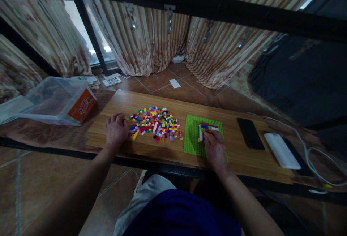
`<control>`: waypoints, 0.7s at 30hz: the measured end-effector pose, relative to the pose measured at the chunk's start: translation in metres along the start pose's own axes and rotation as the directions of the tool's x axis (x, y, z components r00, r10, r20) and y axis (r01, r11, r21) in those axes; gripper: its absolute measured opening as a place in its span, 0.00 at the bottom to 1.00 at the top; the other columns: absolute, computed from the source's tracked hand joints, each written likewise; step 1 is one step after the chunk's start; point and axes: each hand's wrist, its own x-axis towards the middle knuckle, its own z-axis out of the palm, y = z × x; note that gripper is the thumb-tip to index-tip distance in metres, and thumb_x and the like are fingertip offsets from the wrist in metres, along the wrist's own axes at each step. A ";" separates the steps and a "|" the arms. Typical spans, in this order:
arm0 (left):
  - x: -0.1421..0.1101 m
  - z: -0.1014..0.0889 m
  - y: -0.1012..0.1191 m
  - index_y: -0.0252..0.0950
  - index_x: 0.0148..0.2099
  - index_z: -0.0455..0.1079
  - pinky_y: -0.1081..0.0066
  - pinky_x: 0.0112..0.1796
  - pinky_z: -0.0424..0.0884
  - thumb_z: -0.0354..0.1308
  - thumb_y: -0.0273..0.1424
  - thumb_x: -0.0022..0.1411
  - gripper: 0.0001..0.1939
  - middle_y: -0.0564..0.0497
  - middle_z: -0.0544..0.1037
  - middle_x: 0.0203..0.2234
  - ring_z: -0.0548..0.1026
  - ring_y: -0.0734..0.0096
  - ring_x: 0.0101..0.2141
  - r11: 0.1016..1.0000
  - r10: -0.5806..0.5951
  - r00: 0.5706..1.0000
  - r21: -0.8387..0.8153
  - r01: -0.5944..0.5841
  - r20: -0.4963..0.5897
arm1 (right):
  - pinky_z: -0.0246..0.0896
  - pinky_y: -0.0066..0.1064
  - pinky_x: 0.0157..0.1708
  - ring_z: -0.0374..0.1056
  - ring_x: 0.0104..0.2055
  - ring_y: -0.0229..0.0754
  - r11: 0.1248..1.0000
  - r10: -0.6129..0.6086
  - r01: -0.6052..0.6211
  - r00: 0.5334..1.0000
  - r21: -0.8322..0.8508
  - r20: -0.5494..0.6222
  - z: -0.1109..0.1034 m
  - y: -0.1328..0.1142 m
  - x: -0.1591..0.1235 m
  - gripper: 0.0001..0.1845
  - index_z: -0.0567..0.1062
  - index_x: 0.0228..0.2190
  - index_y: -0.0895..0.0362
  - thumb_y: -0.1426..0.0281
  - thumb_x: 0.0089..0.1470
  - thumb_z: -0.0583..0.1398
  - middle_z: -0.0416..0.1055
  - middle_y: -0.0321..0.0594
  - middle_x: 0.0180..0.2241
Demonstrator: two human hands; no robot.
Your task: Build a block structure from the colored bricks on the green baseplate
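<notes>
A green studded baseplate [192, 140] lies on the wooden board, and a small walled structure of coloured toy bricks [201, 133] stands on it. My right hand [216, 149] is over the plate with its fingers closed at the structure's near side; they hide part of it, and I cannot tell whether a separate brick is between them. Left of the plate spreads a loose pile of small multicoloured toy bricks [154, 124]. Beside the pile's left edge my left hand [116, 129] rests on the board, fingers slightly bent and apart, with nothing seen in it.
A clear plastic bin [51, 100] with an orange label stands at the left. To the right of the plate lie a black phone [250, 133], a white rounded device [282, 150] and a white cable [306, 153]. Curtains [159, 44] hang behind the wooden board [162, 153].
</notes>
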 end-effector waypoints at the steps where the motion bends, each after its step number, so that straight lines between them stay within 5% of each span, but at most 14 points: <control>1: 0.000 0.000 0.000 0.33 0.53 0.72 0.51 0.52 0.63 0.47 0.33 0.64 0.20 0.39 0.74 0.52 0.68 0.47 0.52 1.000 0.000 1.000 -0.007 0.000 0.001 | 0.67 0.42 0.49 0.68 0.45 0.46 1.000 -0.002 0.002 1.000 0.007 0.002 -0.001 0.001 0.000 0.20 0.80 0.39 0.56 0.65 0.65 0.49 0.73 0.49 0.42; 12: -0.001 -0.001 0.002 0.35 0.53 0.72 0.51 0.52 0.63 0.46 0.33 0.64 0.20 0.40 0.74 0.53 0.68 0.47 0.52 1.000 -0.016 1.000 -0.003 0.016 0.016 | 0.67 0.45 0.49 0.70 0.46 0.47 0.993 0.075 -0.064 0.991 0.101 -0.113 -0.002 -0.024 -0.011 0.17 0.79 0.41 0.56 0.64 0.64 0.52 0.75 0.48 0.42; 21: -0.003 -0.003 0.004 0.35 0.52 0.72 0.53 0.52 0.63 0.47 0.32 0.64 0.19 0.41 0.74 0.53 0.68 0.47 0.52 0.999 -0.029 0.999 0.033 0.028 0.031 | 0.66 0.40 0.48 0.70 0.45 0.46 0.977 0.010 -0.038 0.991 0.210 0.131 0.038 -0.073 0.026 0.16 0.79 0.42 0.55 0.68 0.62 0.52 0.74 0.45 0.42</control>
